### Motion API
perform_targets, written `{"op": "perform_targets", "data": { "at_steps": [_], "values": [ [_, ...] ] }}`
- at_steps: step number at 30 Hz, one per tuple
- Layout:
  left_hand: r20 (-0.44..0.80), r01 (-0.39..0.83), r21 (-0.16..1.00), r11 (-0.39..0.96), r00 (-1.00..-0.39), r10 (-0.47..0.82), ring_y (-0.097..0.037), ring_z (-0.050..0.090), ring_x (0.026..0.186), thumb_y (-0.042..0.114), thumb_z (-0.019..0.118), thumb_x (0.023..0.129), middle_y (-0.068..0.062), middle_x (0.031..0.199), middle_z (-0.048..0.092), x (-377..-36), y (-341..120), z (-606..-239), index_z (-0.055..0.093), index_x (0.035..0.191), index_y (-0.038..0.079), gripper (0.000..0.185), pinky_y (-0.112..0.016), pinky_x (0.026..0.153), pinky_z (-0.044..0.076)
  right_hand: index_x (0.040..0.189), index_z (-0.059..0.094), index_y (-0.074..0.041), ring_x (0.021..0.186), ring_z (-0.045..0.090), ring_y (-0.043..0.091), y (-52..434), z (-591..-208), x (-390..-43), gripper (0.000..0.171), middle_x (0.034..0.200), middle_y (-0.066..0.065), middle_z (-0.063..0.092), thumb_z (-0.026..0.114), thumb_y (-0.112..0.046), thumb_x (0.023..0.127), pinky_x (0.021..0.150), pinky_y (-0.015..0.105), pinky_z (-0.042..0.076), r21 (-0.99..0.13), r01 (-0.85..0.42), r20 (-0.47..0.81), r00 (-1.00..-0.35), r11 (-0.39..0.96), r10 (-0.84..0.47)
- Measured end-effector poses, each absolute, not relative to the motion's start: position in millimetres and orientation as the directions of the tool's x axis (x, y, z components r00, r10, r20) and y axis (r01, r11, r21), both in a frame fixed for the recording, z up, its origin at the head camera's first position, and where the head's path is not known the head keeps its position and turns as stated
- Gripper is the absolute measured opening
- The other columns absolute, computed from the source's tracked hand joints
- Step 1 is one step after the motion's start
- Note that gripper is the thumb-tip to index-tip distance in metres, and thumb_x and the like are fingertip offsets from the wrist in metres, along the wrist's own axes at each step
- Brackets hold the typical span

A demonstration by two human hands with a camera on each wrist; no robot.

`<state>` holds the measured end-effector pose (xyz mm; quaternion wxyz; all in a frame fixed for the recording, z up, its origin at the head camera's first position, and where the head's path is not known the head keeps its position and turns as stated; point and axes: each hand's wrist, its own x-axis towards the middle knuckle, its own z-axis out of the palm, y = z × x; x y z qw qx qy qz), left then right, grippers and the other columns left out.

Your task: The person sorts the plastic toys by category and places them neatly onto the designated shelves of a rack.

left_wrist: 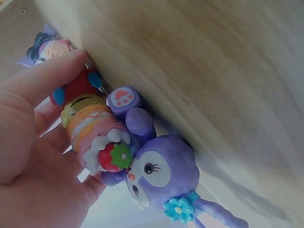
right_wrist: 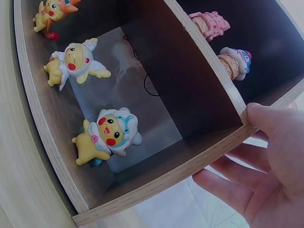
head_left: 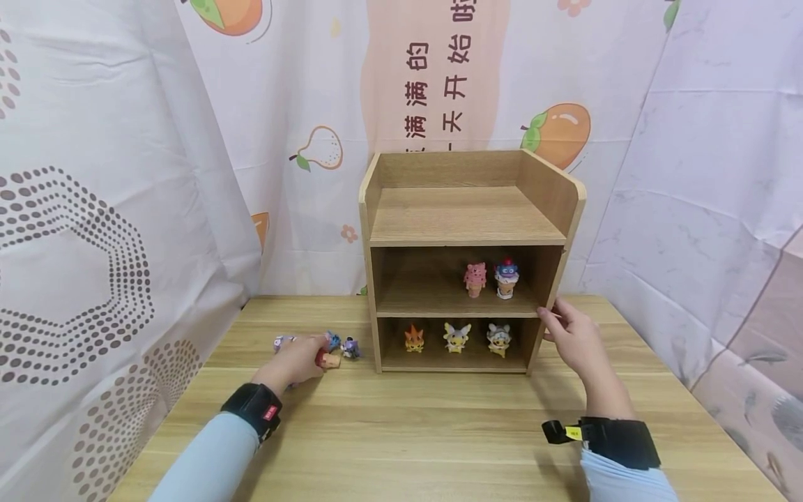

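At the table's left, my left hand [head_left: 296, 359] grips a small figurine [left_wrist: 85, 118] with a red body and a pink, cream-like top bearing a strawberry. Its thumb lies across the red part, while the other fingers are partly hidden behind. A purple rabbit figurine [left_wrist: 173, 161] with a blue flower lies against it. Beyond the thumb is a purple-and-white figurine [left_wrist: 50, 50]. My right hand [head_left: 572, 341] holds the right side panel of a wooden shelf [head_left: 467, 216], thumb on the front edge and fingers around the outside.
Three yellow figurines in costumes, including a grey-white one [head_left: 498, 339], stand on the bottom tier. A pink ice-cream-cone figurine [head_left: 475, 279] and a blue-topped cone figurine [head_left: 506, 279] occupy the middle tier. Patterned curtains [head_left: 301, 90] hang around the wooden table [head_left: 401, 432].
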<state>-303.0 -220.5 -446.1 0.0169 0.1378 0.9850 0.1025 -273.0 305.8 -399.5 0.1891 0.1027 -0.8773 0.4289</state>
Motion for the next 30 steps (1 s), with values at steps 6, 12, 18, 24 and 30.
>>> {"op": "perform_targets", "data": {
  "at_steps": [6,12,18,24,30],
  "values": [
    [-0.001,0.264,0.219,0.939,-0.963,0.271,-0.022,0.062,0.09,0.019,0.09,0.077,0.002,0.1,0.068,-301.7,-220.1,-445.6,0.069,0.109,0.014,0.039,-0.052,0.087,0.037,0.143,0.052,0.001,0.105,0.067,0.046,306.0,-400.3,-272.6,0.052,0.13,0.032,0.06,0.048,-0.038,0.109,0.076,0.048,0.059,-0.714,-0.345,0.422,-0.906,0.609,-0.017],
    [-0.003,0.257,0.246,0.935,-0.964,0.266,-0.018,0.057,0.081,0.019,0.089,0.077,0.006,0.086,0.061,-300.7,-219.4,-444.6,0.067,0.109,0.015,0.038,-0.049,0.085,0.034,0.143,0.051,0.001,0.107,0.066,0.046,306.0,-399.7,-272.6,0.052,0.131,0.032,0.06,0.048,-0.038,0.109,0.077,0.048,0.059,-0.719,-0.344,0.42,-0.907,0.604,-0.017],
    [0.009,0.252,0.301,0.92,-0.965,0.262,-0.019,0.057,0.083,0.019,0.089,0.078,0.002,0.096,0.067,-299.8,-220.0,-443.1,0.068,0.118,0.011,0.046,-0.046,0.087,0.038,0.142,0.052,0.002,0.111,0.065,0.046,305.9,-400.0,-273.0,0.052,0.131,0.032,0.06,0.047,-0.037,0.109,0.077,0.046,0.059,-0.722,-0.346,0.42,-0.907,0.599,-0.018],
    [0.017,0.246,0.386,0.889,-0.966,0.26,-0.018,0.06,0.085,0.015,0.089,0.078,-0.003,0.102,0.067,-297.7,-221.2,-440.6,0.067,0.117,0.01,0.044,-0.04,0.078,0.052,0.142,0.053,0.001,0.109,0.066,0.046,305.2,-397.7,-271.2,0.05,0.13,0.032,0.06,0.048,-0.037,0.109,0.076,0.046,0.06,-0.72,-0.349,0.426,-0.905,0.599,-0.015],
    [0.041,0.259,0.418,0.871,-0.963,0.267,-0.016,0.059,0.077,0.014,0.088,0.077,0.0,0.097,0.067,-294.5,-220.8,-437.7,0.066,0.104,0.015,0.035,-0.036,0.069,0.051,0.143,0.052,0.001,0.109,0.065,0.047,305.7,-398.7,-271.6,0.051,0.131,0.033,0.06,0.048,-0.037,0.109,0.076,0.046,0.059,-0.718,-0.349,0.425,-0.905,0.602,-0.017]
  ]
}}
